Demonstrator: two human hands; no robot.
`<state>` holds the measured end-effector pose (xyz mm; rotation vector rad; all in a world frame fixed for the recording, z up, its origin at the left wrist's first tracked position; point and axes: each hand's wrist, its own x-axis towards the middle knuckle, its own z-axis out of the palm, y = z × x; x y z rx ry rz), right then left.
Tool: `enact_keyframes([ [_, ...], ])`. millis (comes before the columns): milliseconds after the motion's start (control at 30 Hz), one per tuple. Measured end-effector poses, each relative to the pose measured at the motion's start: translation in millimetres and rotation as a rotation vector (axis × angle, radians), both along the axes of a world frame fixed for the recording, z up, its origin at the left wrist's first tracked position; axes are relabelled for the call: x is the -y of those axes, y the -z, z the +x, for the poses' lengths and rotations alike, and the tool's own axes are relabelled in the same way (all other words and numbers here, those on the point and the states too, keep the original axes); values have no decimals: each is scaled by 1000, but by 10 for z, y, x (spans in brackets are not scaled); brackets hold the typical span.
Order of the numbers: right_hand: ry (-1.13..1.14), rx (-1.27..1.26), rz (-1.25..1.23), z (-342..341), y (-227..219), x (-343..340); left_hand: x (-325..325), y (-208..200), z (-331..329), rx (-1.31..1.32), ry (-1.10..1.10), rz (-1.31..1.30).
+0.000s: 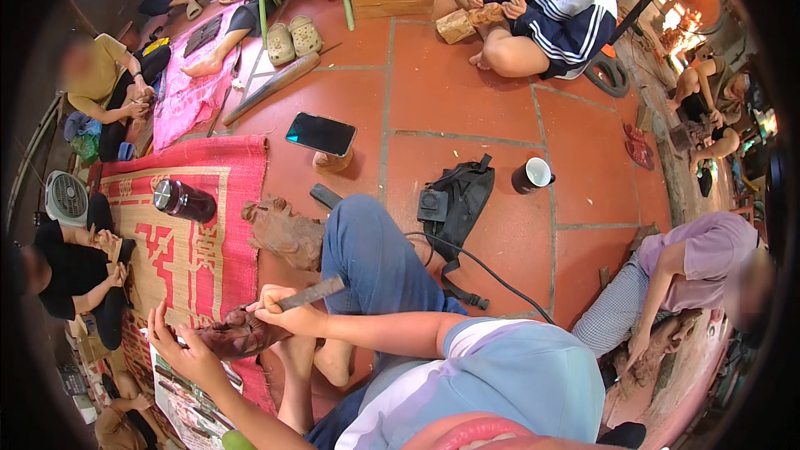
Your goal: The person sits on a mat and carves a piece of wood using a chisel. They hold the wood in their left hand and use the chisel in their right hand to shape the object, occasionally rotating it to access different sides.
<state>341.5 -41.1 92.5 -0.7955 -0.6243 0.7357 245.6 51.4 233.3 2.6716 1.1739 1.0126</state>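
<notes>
A reddish-brown carved wood piece lies low in front of me, beside my bare feet. My left hand is at its left end, fingers stretched and apart, the thumb side close against the wood. Closed around a flat, grey-brown bar-like tool, perhaps a file or chisel, my right hand is over the carving's right end. The tool's broad end points up and right; its other end is hidden by the hand. Just beyond, a larger, paler wood carving stands near my bent knee.
A red patterned mat holds a dark flask. Several thin tools lie beside my left forearm. Ahead are a phone on a stand, a black bag with a cable, and a mug. Other people sit around, some handling wood.
</notes>
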Motion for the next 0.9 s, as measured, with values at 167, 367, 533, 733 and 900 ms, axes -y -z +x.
enact_keyframes([
  [167,-92,-116,13,-7,-48,-16,-10,24,-7,21,-8,-3],
  [367,-87,103,-64,60,-195,31,15,4,4,60,-16,-32],
  [533,-265,-307,27,130,49,-32,-3,0,-2,46,-9,-16],
  [733,-284,-335,110,109,31,-96,-4,-12,17,50,0,-11],
  [900,-154,-124,-6,36,-139,-35,28,-39,34,56,-6,-27],
])
